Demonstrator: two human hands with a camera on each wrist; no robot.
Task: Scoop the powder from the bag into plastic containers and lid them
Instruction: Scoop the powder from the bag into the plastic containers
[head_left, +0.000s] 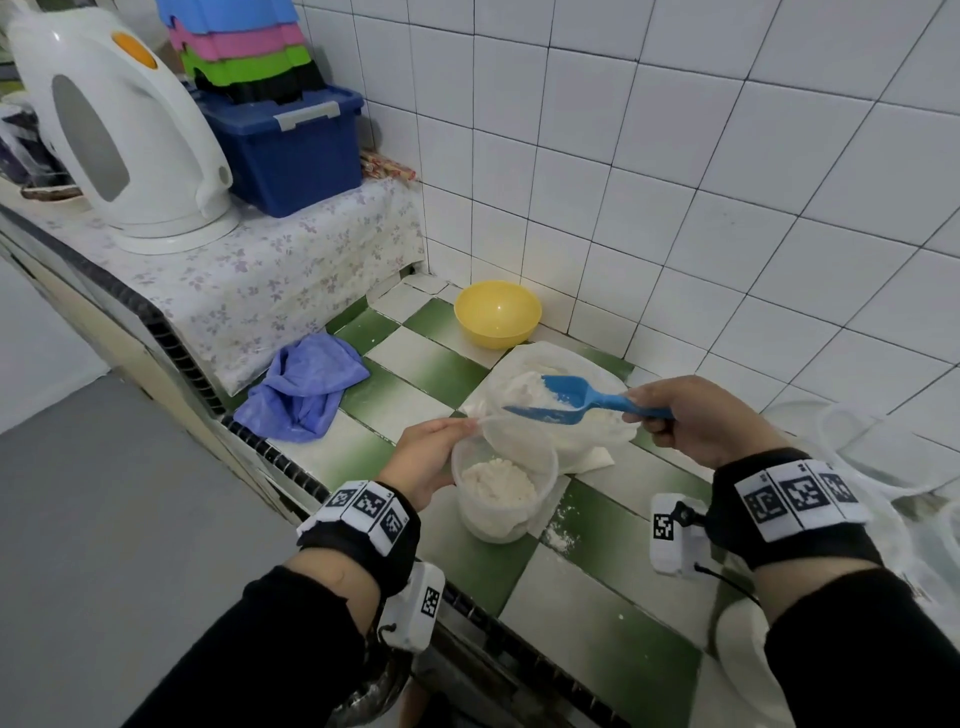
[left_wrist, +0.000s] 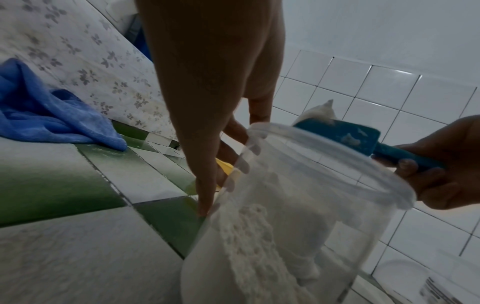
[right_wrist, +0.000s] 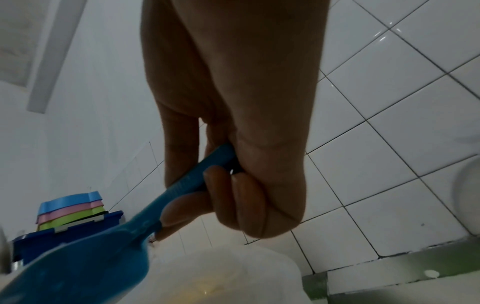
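On the green-and-white tiled bench (head_left: 410, 358), just in front of the open bag (head_left: 550, 410) of powder, stands the clear plastic container (head_left: 501, 486) I am filling. It is roughly half full, the powder (head_left: 496, 488) heaped against one wall, so I judge this to be mid-fill, with the lidding not yet begun. My left hand (head_left: 428, 460) steadies the container, fingers (left_wrist: 205, 185) laid along its side and up at the rim, pressing rather than wrapping. My right hand (head_left: 696, 421) is clenched round the handle of the blue scoop (head_left: 571, 397), which is loaded with a mound of powder and hangs between the bag and the container's mouth, just above the rim.

The container looks thin-walled and light, likely to flex or skid on the dusty tiles if nudged, so bracing it low on the wall seems better than pinching the rim. The powder is loose and spills easily; some already lies scattered on the tiles beside the container. The scoop is stiff and best held well back on the handle and kept level until it is over the opening. Behind the bag sits a yellow bowl (head_left: 497, 314); left of the bag lies a crumpled blue cloth (head_left: 304, 387).
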